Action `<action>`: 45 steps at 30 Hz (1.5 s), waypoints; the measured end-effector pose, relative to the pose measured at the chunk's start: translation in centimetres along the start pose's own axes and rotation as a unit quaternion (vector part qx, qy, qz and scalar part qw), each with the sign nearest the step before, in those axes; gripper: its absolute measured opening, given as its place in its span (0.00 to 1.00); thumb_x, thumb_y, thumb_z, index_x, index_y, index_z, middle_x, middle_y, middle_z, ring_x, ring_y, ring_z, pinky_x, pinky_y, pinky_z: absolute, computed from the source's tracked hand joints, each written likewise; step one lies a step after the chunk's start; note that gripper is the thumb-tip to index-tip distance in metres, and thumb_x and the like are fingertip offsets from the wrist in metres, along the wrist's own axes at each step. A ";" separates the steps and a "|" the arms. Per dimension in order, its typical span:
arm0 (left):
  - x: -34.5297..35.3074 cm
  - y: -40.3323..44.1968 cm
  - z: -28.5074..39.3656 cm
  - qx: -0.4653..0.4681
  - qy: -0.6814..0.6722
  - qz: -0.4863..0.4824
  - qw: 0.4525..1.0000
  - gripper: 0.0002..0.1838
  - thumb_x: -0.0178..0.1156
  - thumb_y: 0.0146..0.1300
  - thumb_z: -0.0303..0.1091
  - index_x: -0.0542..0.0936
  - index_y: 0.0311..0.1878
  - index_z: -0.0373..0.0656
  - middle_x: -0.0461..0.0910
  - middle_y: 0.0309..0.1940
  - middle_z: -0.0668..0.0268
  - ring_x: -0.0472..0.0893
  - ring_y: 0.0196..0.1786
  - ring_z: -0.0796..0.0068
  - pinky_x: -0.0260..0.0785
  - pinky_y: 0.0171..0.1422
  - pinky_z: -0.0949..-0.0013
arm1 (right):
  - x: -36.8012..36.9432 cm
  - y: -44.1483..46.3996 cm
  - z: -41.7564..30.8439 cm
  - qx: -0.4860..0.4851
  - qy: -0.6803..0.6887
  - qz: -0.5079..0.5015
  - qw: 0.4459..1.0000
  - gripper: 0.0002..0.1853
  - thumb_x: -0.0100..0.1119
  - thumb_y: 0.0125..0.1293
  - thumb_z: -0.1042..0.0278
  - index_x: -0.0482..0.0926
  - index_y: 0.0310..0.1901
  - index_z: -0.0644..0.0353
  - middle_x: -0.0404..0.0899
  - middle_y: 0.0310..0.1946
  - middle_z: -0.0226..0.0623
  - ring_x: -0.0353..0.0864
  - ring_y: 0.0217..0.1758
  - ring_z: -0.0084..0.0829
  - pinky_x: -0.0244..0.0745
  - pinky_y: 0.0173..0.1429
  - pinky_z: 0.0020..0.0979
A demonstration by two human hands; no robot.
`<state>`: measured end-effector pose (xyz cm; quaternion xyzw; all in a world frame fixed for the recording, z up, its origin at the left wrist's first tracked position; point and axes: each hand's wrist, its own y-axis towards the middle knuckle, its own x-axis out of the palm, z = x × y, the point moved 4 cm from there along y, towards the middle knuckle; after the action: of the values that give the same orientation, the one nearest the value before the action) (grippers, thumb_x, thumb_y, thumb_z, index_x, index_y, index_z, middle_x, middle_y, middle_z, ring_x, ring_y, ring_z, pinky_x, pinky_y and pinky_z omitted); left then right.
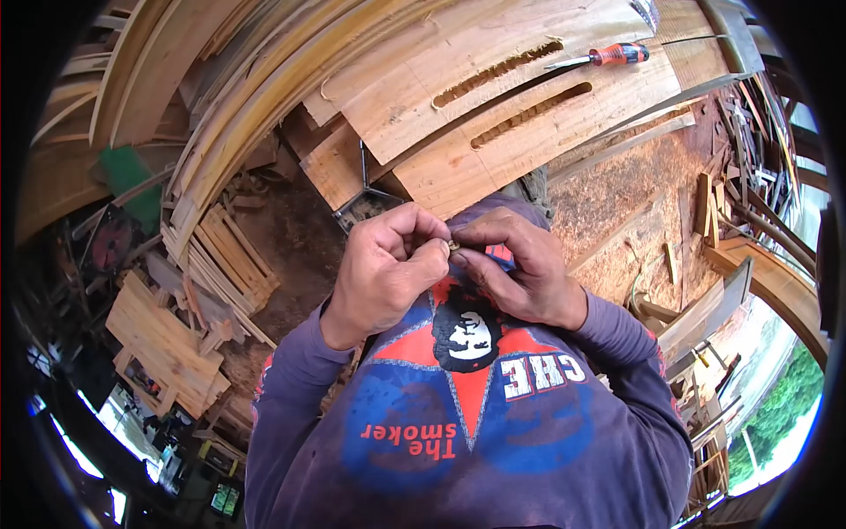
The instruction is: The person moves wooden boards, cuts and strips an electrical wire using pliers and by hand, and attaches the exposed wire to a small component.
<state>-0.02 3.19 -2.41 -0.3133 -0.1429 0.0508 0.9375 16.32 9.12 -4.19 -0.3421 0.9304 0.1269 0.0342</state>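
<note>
Sawdust (pixel 608 220) covers the ground around two o'clock in a cluttered woodworking space, and long planks (pixel 225 123) are stacked toward ten and eleven. Near twelve lie a farther board (pixel 392 110) and a nearer board (pixel 502 163), each cut with a long slot. A red-and-black tool (pixel 619 55) rests at one o'clock, its tip beside the farther slot (pixel 498 74), perhaps for easy reach. At the centre, over the printed shirt (pixel 423 388), a small piece (pixel 454 248) is caught between both hands. The left hand (pixel 385 271) pinches it with curled fingers and thumb; the right hand (pixel 527 267) grips it between thumb and forefinger, likely for fine control close to the body. Too little shows to name it. No box or tin can be made out; the slots are hollows, the farther one rough inside.
</note>
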 end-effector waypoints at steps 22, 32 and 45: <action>0.2 0.1 0.2 -0.024 -0.007 -0.004 1.000 0.07 0.62 0.64 0.28 0.80 0.41 0.34 0.78 0.29 0.73 0.72 0.30 0.90 0.62 0.34 0.82 | -0.4 0.1 0.1 0.013 0.014 0.017 1.000 0.13 0.72 0.62 0.77 0.82 0.48 0.64 0.84 0.35 0.42 0.86 0.33 0.35 0.77 0.35 0.30; 0.1 0.3 -0.5 0.032 0.122 0.077 0.989 0.02 0.64 0.63 0.22 0.81 0.37 0.33 0.78 0.26 0.76 0.72 0.29 0.94 0.67 0.32 0.83 | 0.4 0.3 -0.2 -0.135 -0.237 -0.042 0.961 0.20 0.68 0.55 0.74 0.78 0.50 0.69 0.81 0.38 0.45 0.84 0.35 0.39 0.80 0.40 0.35; 0.7 0.1 -0.6 0.091 0.221 0.092 0.967 0.02 0.63 0.64 0.22 0.80 0.35 0.33 0.76 0.20 0.74 0.71 0.24 0.93 0.64 0.26 0.80 | 1.5 0.1 0.8 -0.045 -0.166 -0.074 0.982 0.09 0.63 0.61 0.73 0.74 0.39 0.66 0.75 0.28 0.45 0.80 0.26 0.44 0.76 0.29 0.41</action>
<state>0.83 3.07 -2.74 -0.2415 0.1027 0.0789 0.9617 15.08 8.48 -5.12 -0.3852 0.8773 0.2207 0.1825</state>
